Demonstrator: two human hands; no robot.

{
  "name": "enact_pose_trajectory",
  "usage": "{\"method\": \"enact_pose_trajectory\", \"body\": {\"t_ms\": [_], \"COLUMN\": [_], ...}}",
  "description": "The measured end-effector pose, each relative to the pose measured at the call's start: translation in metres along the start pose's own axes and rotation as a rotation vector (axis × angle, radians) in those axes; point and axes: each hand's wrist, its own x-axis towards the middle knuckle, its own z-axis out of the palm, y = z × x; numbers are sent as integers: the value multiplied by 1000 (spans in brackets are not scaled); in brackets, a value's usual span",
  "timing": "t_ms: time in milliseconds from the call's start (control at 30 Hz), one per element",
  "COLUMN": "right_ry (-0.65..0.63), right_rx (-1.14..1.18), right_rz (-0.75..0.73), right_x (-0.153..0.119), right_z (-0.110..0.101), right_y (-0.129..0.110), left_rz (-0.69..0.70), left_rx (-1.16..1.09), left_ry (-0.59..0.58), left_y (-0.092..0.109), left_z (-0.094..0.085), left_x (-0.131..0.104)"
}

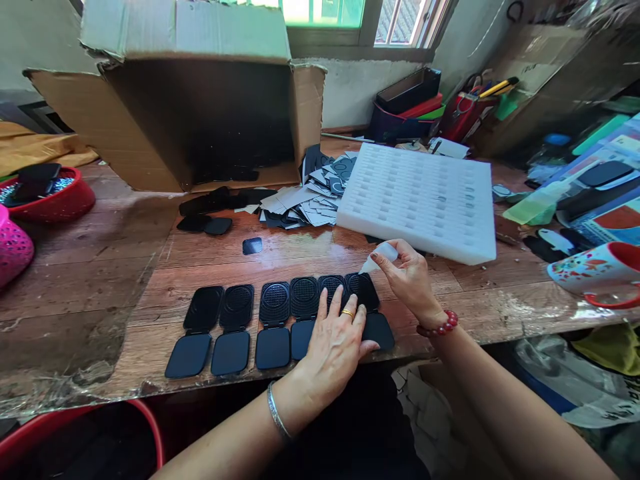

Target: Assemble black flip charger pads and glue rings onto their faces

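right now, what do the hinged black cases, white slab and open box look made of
Hinged black cases: probably moulded plastic, satin, with smooth lower halves and crisp rings above. White slab: likely foam, matte, thick and dimpled. Open box: brown cardboard, dull, with ragged flap edges.

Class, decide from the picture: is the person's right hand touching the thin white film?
Touching: the head view shows the right hand pinching the thin white film between thumb and fingers.
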Motion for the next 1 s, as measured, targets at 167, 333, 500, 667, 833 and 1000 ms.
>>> {"method": "enact_pose_trajectory", "body": {"t_ms": [167, 333, 500, 667, 833, 1000], "right_ry": [35, 34, -3, 23, -4, -94], "right_rx": [23, 108, 167, 64, -64, -79], "right_rz": [13, 72, 87, 35, -17, -62], "right_x": [-2, -2, -1, -2, -13, -26], "right_z": [-3, 0, 7, 0, -21, -28], "right_y": [4, 6, 5, 4, -2, -13], "left_rz": [-3, -6, -40, -66, -63, -58], "left_rx": [11, 1, 15, 29, 24, 32], "left_ry": [-5, 16, 53, 78, 94, 88], "left_y": [2, 2, 3, 5, 5, 5], "left_z": [0, 0, 1, 4, 4, 1], "left_x": [0, -1, -2, -3, -3, -2]}}
